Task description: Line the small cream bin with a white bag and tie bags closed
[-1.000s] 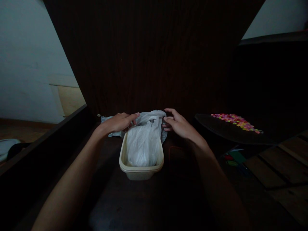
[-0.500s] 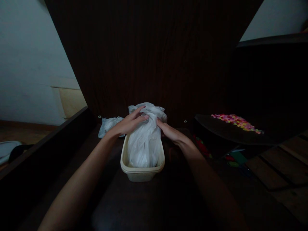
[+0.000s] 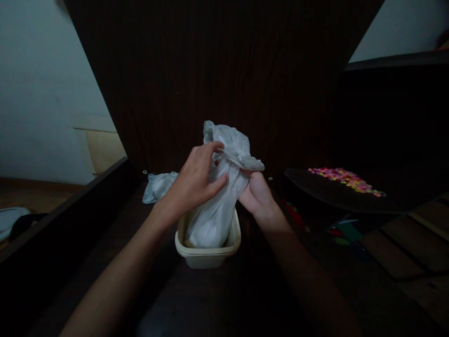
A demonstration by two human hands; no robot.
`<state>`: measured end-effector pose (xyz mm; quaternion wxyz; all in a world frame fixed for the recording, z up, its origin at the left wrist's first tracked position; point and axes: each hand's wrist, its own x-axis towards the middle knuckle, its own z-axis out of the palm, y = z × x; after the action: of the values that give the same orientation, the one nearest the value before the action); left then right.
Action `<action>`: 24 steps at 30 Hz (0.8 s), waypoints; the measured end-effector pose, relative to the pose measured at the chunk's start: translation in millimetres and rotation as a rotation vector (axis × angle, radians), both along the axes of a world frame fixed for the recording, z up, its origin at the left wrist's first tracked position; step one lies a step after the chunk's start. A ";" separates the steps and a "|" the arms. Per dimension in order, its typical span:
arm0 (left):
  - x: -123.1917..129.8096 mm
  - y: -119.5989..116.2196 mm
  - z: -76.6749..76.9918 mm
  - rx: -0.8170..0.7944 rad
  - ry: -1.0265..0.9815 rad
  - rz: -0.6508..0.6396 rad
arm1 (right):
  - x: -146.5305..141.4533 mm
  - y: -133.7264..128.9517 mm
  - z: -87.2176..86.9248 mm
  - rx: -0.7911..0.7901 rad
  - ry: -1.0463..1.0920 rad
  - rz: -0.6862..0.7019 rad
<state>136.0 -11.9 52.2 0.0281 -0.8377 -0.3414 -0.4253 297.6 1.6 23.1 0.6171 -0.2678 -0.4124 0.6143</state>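
Note:
A white, semi-transparent plastic bag (image 3: 213, 217) rests with its lower part inside a cream rectangular tub (image 3: 208, 251). Its crumpled top rises above the tub's far end and leans right. My left hand (image 3: 200, 175) is at the bag's left side, fingers apart and curved over its upper part, thumb against the front. On the right, my right hand (image 3: 257, 193) is wrapped round the bag just below its folded top; its fingertips are partly hidden by the plastic.
Another crumpled clear bag (image 3: 159, 186) lies behind and left of the tub. A dark wooden panel (image 3: 210, 70) stands at the back. Pink, red and yellow small pieces (image 3: 345, 179) lie on a dark curved shelf (image 3: 315, 189) at right. A raised dark edge (image 3: 70, 203) runs along the left.
The bag's top has been lifted and tilted to the right. My right hand has turned palm up around it, and my left hand has moved right and spread its fingers.

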 end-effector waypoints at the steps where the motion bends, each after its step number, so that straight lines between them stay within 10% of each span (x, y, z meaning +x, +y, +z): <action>1: -1.0 -2.8 2.3 -0.025 0.013 0.069 | -0.9 -3.4 4.0 -0.044 0.005 -0.014; 8: -2.2 -16.2 10.8 -0.484 0.110 0.080 | -6.5 -19.2 10.4 -0.068 -0.186 -0.110; 14: 2.4 -4.8 0.1 -0.297 -0.022 -0.310 | -12.2 -24.7 1.0 0.168 -0.146 -0.265; 24: -1.6 -9.3 2.2 -0.465 0.094 -0.342 | 41.1 3.8 13.2 0.201 -0.333 -0.367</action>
<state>134.4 -21.2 54.4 -0.2208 -0.8859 -0.2818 -0.2951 338.7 5.4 36.2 0.6654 -0.3729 -0.5118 0.3953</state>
